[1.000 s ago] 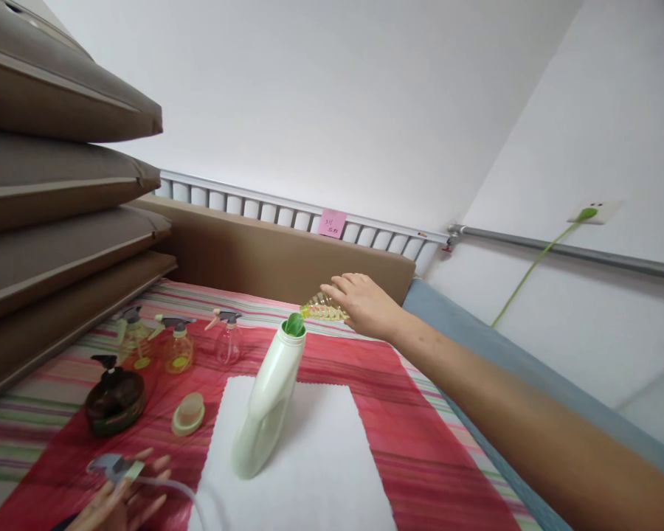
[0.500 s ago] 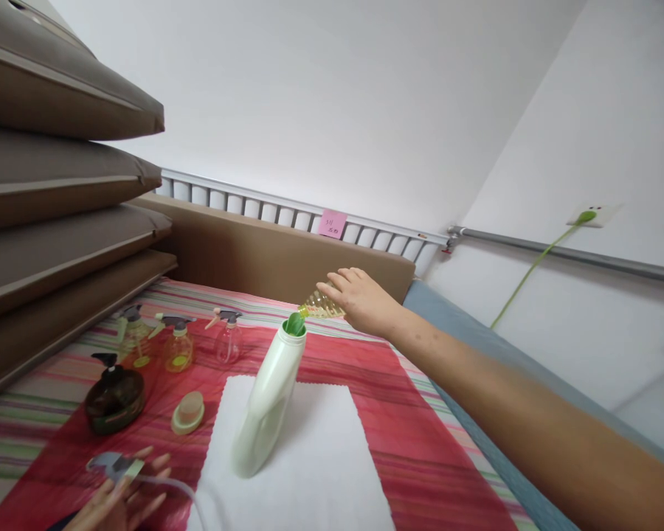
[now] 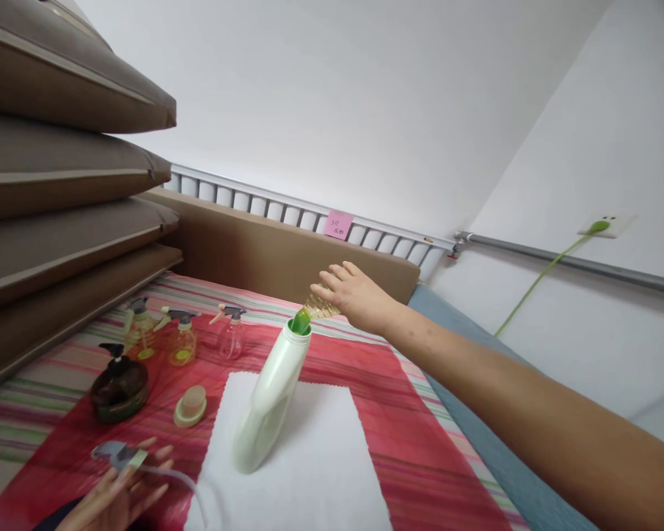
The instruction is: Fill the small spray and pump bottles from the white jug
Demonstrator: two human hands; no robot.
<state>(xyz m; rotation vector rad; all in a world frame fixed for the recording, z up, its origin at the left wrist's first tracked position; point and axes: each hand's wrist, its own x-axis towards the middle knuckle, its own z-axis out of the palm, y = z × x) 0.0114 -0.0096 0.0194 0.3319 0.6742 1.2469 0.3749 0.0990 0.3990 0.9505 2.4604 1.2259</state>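
Note:
My right hand point(image 3: 359, 299) is wrapped round a small clear ribbed bottle point(image 3: 322, 304), tipped on its side with its neck at the green mouth point(image 3: 299, 321) of a pale green jug point(image 3: 271, 398). Whether liquid runs between them is hard to tell. The jug stands on a white cloth point(image 3: 332, 450). At the lower left, my left hand point(image 3: 125, 490) holds a grey spray trigger head point(image 3: 116, 453) with its collar, from which a clear dip tube point(image 3: 180, 478) curves over the cloth's edge. A pale cap point(image 3: 191, 405) lies between this hand and the jug.
A dark brown pump bottle point(image 3: 119, 387) and three spray bottles, one of them pinkish point(image 3: 232, 335), stand at the left on a red sheet point(image 3: 420, 442). Beyond are stacked brown cushions point(image 3: 60, 169), a brown board point(image 3: 277, 247) and a white radiator point(image 3: 257, 204).
The view has shifted slightly. Both hands keep their holds, and the clear bottle's neck stays at the jug's mouth.

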